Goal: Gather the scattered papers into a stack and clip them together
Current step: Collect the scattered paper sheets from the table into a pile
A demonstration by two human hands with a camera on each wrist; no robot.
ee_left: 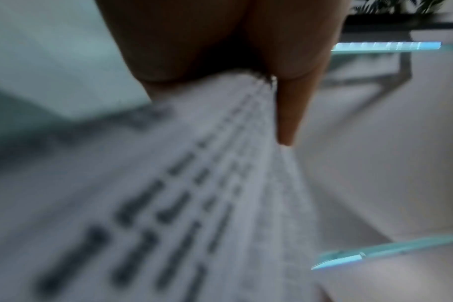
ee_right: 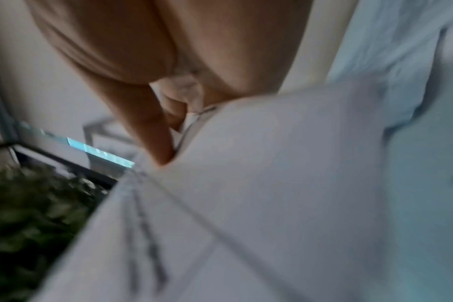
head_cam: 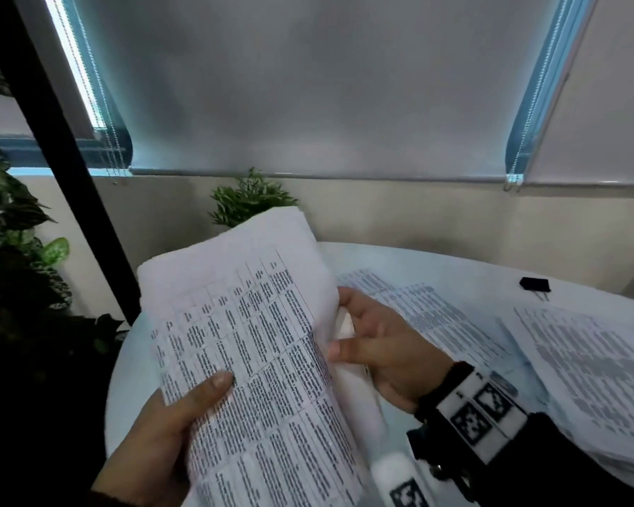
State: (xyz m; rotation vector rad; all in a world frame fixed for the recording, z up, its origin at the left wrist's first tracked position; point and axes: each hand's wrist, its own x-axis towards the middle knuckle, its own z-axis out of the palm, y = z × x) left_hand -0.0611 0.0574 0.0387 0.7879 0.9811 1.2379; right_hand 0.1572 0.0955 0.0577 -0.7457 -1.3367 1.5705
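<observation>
I hold a bundle of printed papers [head_cam: 257, 345] tilted up above the white round table [head_cam: 454, 261]. My left hand [head_cam: 183, 415] grips its lower left side, thumb on the printed top sheet. My right hand [head_cam: 374, 349] grips the bundle's right edge, thumb in front and fingers behind. The left wrist view shows blurred printed sheets [ee_left: 194, 183] pinched under my left hand [ee_left: 272, 106]. In the right wrist view my right hand [ee_right: 173, 126] pinches the sheet edges [ee_right: 272, 163]. More printed sheets [head_cam: 436, 316] and another loose pile [head_cam: 593, 367] lie on the table. A black binder clip [head_cam: 535, 285] sits at the far right.
A small green plant [head_cam: 251, 199] stands behind the table by the wall. A large leafy plant [head_cam: 11, 250] and a black post [head_cam: 63, 159] are at the left. A grey roller blind [head_cam: 308, 86] hangs behind.
</observation>
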